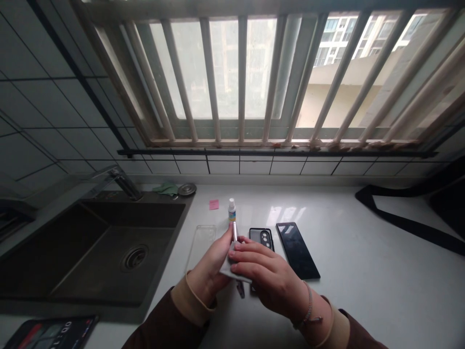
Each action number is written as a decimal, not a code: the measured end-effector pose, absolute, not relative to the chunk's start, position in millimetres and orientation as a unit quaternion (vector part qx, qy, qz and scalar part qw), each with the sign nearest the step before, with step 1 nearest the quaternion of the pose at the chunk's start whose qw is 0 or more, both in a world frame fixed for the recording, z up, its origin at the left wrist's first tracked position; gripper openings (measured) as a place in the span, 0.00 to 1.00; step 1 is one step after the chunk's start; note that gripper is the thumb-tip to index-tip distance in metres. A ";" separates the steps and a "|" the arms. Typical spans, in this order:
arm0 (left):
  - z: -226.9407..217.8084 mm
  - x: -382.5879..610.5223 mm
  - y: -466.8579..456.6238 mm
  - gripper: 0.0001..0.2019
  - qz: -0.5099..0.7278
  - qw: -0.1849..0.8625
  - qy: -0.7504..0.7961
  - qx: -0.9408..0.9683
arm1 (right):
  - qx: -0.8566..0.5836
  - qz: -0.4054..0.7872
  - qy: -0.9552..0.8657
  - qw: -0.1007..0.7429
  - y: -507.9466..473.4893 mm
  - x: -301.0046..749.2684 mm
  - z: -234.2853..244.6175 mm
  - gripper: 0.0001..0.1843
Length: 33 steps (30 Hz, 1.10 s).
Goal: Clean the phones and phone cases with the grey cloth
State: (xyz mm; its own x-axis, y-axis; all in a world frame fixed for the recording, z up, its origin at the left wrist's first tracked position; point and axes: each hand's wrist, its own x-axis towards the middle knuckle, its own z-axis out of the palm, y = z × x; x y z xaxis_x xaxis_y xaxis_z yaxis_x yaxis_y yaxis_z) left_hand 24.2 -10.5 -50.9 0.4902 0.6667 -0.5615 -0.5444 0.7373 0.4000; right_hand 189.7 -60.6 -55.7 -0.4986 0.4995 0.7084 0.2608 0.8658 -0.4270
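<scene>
A folded pale cloth point(232, 265) lies near the middle of the white counter point(366, 295), gripped between both hands. The left hand point(208, 269) is closed around it, and a slim white rod point(235, 231) is held upright against the thumb. The right hand point(271, 276) is curled over the cloth from four o'clock, with its fingers pressed flat. The rod is kept steady by this firm, two-handed hold, and even pressure is given through the cloth. A small bottle point(231, 211) stands at twelve o'clock, a black phone case point(261, 237) at one, a black phone point(298, 249) at two, a clear phone case point(201, 247) at ten, and a dark sink point(109, 252) at nine.
</scene>
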 end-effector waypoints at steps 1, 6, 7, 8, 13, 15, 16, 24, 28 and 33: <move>-47.7 23.3 -10.0 0.27 0.357 0.854 0.374 0.062 | -0.212 0.116 -0.859 0.451 -62.0 189.0 -55.3 0.24; -30.5 16.6 -10.0 0.35 0.415 0.848 0.329 0.025 | -0.174 0.053 -0.880 0.438 -63.3 188.0 -54.1 0.18; -28.2 15.4 -9.9 0.35 0.420 0.850 0.315 0.029 | -0.173 0.049 -0.884 0.431 -62.9 188.4 -53.7 0.18; -26.6 14.3 -9.6 0.35 0.424 0.852 0.306 0.029 | -0.173 0.046 -0.888 0.424 -62.4 188.8 -53.2 0.19; -27.2 9.6 -6.1 0.33 0.439 0.850 0.290 0.024 | -0.176 0.036 -0.897 0.405 -60.7 189.9 -51.6 0.19; -29.1 6.2 -4.4 0.33 0.444 0.853 0.273 0.023 | -0.179 0.033 -0.897 0.402 -60.0 189.6 -51.5 0.19; -29.9 3.9 -3.7 0.33 0.447 0.856 0.258 0.022 | -0.182 0.033 -0.897 0.401 -59.5 189.6 -51.8 0.18; -21.4 -11.7 -1.7 0.28 0.487 0.864 0.126 -0.008 | -0.230 0.059 -0.889 0.392 -45.7 198.4 -63.8 0.20; -15.0 -11.2 -2.3 0.29 0.490 0.865 0.109 0.016 | -0.286 0.081 -0.846 0.443 -41.2 204.3 -64.2 0.22; -17.7 -6.2 -2.1 0.34 0.509 0.842 0.171 0.056 | -0.341 0.159 -0.745 0.551 -48.5 205.5 -60.4 0.16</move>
